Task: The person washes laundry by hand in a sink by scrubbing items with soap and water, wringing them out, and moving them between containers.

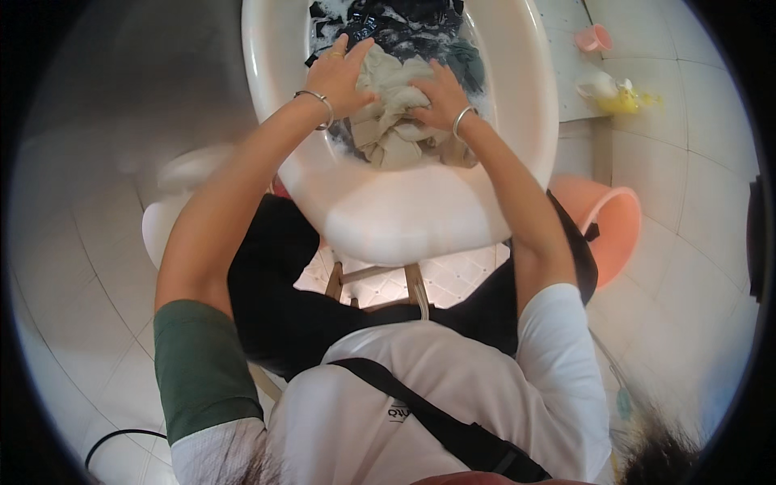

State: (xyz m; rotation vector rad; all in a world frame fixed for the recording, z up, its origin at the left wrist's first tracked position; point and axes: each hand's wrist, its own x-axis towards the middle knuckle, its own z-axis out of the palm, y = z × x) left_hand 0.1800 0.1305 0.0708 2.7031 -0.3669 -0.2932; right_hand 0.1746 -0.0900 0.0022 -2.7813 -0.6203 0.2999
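Head view. A pale cloth (386, 93) lies bunched in a white basin (396, 218), against dark, sudsy fabric (396, 28). Left hand (338, 83): grip open, fingers spread at the cloth's left edge. Right hand (440, 99): on the cloth's right side; whether its grip is closed cannot be told.

Large pale tiles (699, 105) with thin joints cover the right side; a smooth grey surface (174, 81) fills the upper left. Patterned floor (465, 273), brightly lit, and wooden legs (415, 284) show near centre.
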